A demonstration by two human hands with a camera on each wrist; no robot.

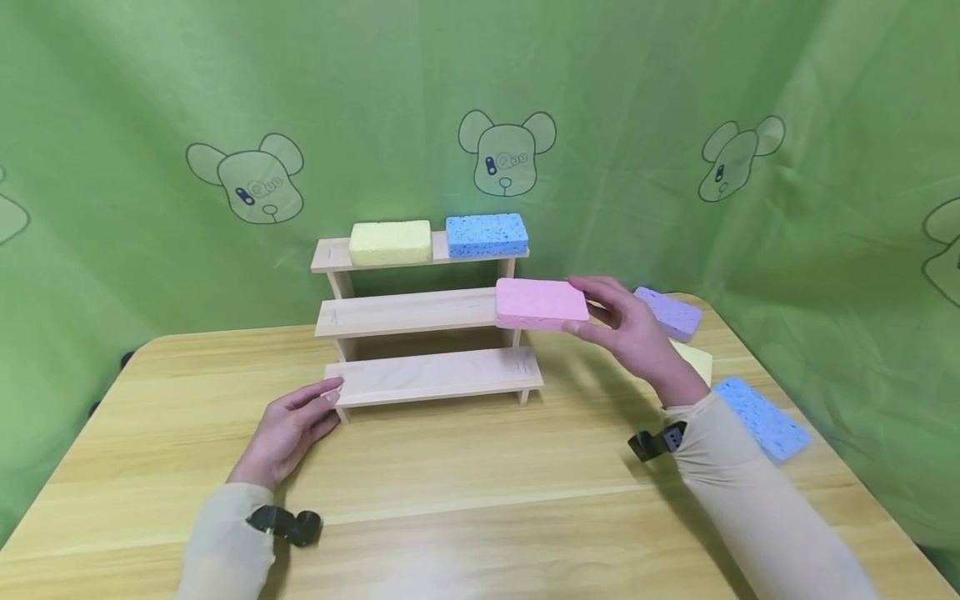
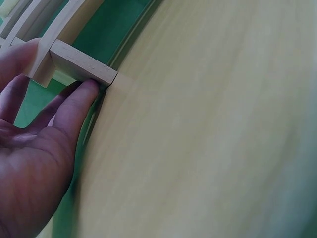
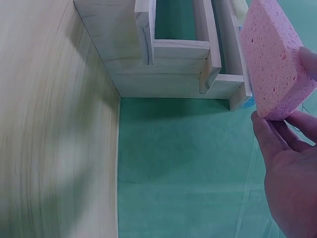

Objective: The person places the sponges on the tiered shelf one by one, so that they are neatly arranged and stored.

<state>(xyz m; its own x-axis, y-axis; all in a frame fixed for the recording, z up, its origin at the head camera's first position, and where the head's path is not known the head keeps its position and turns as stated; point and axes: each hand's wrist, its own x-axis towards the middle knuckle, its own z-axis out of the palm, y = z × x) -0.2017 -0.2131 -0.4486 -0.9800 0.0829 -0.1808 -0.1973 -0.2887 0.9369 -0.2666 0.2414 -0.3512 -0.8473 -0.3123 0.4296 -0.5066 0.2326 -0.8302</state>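
Note:
My right hand (image 1: 626, 329) pinches a pink sponge (image 1: 540, 302) by its right end, thumb at the near side. The sponge is held up by the right end of the wooden shelf's middle step (image 1: 408, 312); the right wrist view shows its pitted pink face (image 3: 271, 59) apart from the boards. At the left end of the lowest step (image 1: 438, 375), my left hand (image 1: 288, 429) grips the shelf, its fingers against the leg (image 2: 84, 64) in the left wrist view. A yellow sponge (image 1: 390, 243) and a blue sponge (image 1: 487, 235) lie side by side on the top step.
On the table's right side lie a purple sponge (image 1: 669, 313), a yellow sponge (image 1: 693, 360) partly hidden by the right arm, and a blue sponge (image 1: 761, 417). A green curtain (image 1: 375, 100) with bear outlines hangs behind the wood-grain table (image 1: 465, 500).

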